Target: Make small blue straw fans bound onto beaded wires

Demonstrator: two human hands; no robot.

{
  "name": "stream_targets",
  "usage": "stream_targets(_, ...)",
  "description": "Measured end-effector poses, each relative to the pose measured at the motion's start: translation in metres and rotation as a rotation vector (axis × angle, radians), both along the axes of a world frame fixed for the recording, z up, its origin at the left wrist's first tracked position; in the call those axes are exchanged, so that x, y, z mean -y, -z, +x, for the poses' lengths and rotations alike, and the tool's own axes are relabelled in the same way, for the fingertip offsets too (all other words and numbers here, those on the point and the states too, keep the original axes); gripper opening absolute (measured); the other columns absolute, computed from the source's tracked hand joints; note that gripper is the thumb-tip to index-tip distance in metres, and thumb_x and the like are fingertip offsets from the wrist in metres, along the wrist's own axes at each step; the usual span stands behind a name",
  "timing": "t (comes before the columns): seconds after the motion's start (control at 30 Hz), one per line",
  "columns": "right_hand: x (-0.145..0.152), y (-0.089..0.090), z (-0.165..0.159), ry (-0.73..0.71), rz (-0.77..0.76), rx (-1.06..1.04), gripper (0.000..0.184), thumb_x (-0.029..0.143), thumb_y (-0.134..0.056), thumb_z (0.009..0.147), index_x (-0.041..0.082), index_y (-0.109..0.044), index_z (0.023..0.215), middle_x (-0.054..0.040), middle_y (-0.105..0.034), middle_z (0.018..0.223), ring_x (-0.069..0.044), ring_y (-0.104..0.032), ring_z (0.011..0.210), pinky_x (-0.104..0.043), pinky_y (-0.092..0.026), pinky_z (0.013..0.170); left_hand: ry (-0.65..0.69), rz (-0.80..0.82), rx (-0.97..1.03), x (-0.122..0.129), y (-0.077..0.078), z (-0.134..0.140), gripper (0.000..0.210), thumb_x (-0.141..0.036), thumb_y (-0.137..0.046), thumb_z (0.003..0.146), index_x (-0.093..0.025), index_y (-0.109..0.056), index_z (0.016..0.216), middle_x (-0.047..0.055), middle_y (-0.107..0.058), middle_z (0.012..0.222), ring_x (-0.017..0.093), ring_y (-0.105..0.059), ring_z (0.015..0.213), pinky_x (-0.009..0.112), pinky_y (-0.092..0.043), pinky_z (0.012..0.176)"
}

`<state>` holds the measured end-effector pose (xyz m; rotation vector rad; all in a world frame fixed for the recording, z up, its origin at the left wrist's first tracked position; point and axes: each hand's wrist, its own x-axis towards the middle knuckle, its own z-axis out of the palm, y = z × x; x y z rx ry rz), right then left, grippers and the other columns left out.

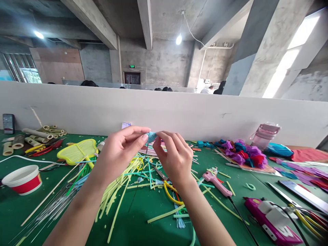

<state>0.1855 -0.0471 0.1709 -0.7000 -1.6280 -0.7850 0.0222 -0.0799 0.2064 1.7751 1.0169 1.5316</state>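
Much of the small, light-blue, soft-looking piece (151, 137) is being hidden by fingertips; only its middle is being left visible between the hands, above the green tabletop (137, 222), so its full shape cannot be told. A thin, dark, wire-like strand (146, 153) is being seen below it, though whether the two are being joined cannot be made out. The lower part of a phone with a lit screen (126, 125) is being covered by the left hand (119, 147), and the yellow-handled metal scissors (167, 194) are being partly overlapped by the right hand (176, 152). Both forearms are being cut off by the lower edge. The left hand is being held raised, its thumb and index finger being clamped on the piece's left end; the right hand is being held knuckles up, its fingertips being pinched together on the right end.
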Motion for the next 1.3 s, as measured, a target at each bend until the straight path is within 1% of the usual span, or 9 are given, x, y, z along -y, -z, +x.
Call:
stream_targets(0.2,0.006,-0.011,0.003,-0.196,-0.162,-0.145,0.018,0.016,-0.053,0.095,0.017,-0.069,0.102,-0.0063,-0.076,0.096,-0.016,-0.07,0.087,-0.028,-0.055,0.08,0.018,-0.012,-0.048,-0.005,-0.001,-0.01,0.039,-0.047,-0.069,0.087,-0.022,-0.072,0.117,0.008,-0.075,0.117,0.022,-0.074,0.093,0.027,-0.06,0.076)
stream_targets(0.37,0.008,-0.013,0.037,-0.081,-0.616,-0.225,0.022,0.028,-0.05,0.096,0.02,-0.071,0.095,-0.004,-0.075,0.087,-0.017,-0.07,0.072,-0.028,-0.053,0.067,0.027,-0.068,-0.048,-0.018,-0.001,-0.021,0.039,-0.048,-0.069,0.087,-0.019,-0.072,0.113,0.009,-0.079,0.099,0.026,-0.075,0.091,0.032,-0.062,0.075)
stream_targets(0.43,0.007,0.003,0.052,0.046,-0.946,-0.041,0.023,0.027,-0.05,0.094,0.019,-0.07,0.085,-0.0036,-0.074,0.078,-0.019,-0.069,0.07,-0.03,-0.049,0.065,0.029,-0.077,-0.029,-0.023,0.0,-0.026,0.039,-0.048,-0.07,0.086,-0.017,-0.072,0.11,0.01,-0.079,0.097,0.026,-0.075,0.091,0.032,-0.062,0.074)
stream_targets(0.5,0.006,0.03,0.063,0.151,-1.212,0.16,0.021,0.025,-0.055,0.089,0.016,-0.069,0.103,-0.0074,-0.076,0.086,-0.024,-0.071,0.08,-0.032,-0.049,0.068,0.034,-0.077,-0.015,-0.026,0.001,-0.029,0.04,-0.049,-0.07,0.086,-0.017,-0.071,0.11,0.01,-0.079,0.097,0.026,-0.076,0.09,0.031,-0.062,0.071)
stream_targets(0.63,0.0,0.093,0.068,0.276,-1.456,0.414,0.06,0.015,-0.064,0.077,0.011,-0.052,0.136,-0.019,-0.067,0.122,-0.031,-0.063,0.115,-0.035,-0.046,0.088,0.024,-0.083,-0.005,-0.025,0.0,-0.032,0.039,-0.049,-0.07,0.086,-0.017,-0.07,0.108,0.009,-0.078,0.094,0.024,-0.076,0.085,0.029,-0.062,0.068)
stream_targets(0.8,-0.011,0.128,0.063,0.353,-1.445,0.426,0.057,0.006,-0.058,0.073,0.01,-0.055,0.13,-0.0194,-0.068,0.112,-0.031,-0.067,0.103,-0.032,-0.045,0.077,0.037,-0.129,0.031,-0.022,-0.004,-0.032,0.04,-0.048,-0.073,0.084,-0.015,-0.069,0.106,0.009,-0.078,0.088,0.023,-0.076,0.079,0.027,-0.06,0.064)
stream_targets(0.93,-0.015,0.127,0.071,0.294,-1.44,0.331,0.04,0.018,-0.061,0.076,0.016,-0.065,0.116,-0.0105,-0.072,0.092,-0.025,-0.068,0.083,-0.028,-0.039,0.062,0.078,-0.181,0.002,-0.028,-0.002,-0.033,0.041,-0.048,-0.073,0.083,-0.013,-0.068,0.104,0.011,-0.078,0.09,0.025,-0.076,0.083,0.029,-0.06,0.065)
stream_targets(1.1,-0.018,0.117,0.083,0.116,-1.215,-0.142,0.027,0.039,-0.057,0.087,0.021,-0.068,0.106,-0.0018,-0.069,0.073,-0.02,-0.064,0.066,-0.029,-0.043,0.06,0.059,-0.198,-0.035,-0.045,0.006,-0.035,0.04,-0.048,-0.071,0.084,-0.014,-0.067,0.105,0.013,-0.078,0.092,0.026,-0.076,0.087,0.029,-0.06,0.067)
stream_targets(1.3,-0.013,0.108,0.084,-0.146,-0.998,-0.343,0.059,0.046,-0.067,0.08,0.02,-0.045,0.128,-0.0134,-0.064,0.121,-0.028,-0.063,0.112,-0.041,-0.051,0.093,0.05,-0.244,-0.018,-0.06,0.013,-0.035,0.039,-0.048,-0.073,0.083,-0.015,-0.066,0.104,0.013,-0.078,0.09,0.027,-0.077,0.084,0.03,-0.06,0.063)
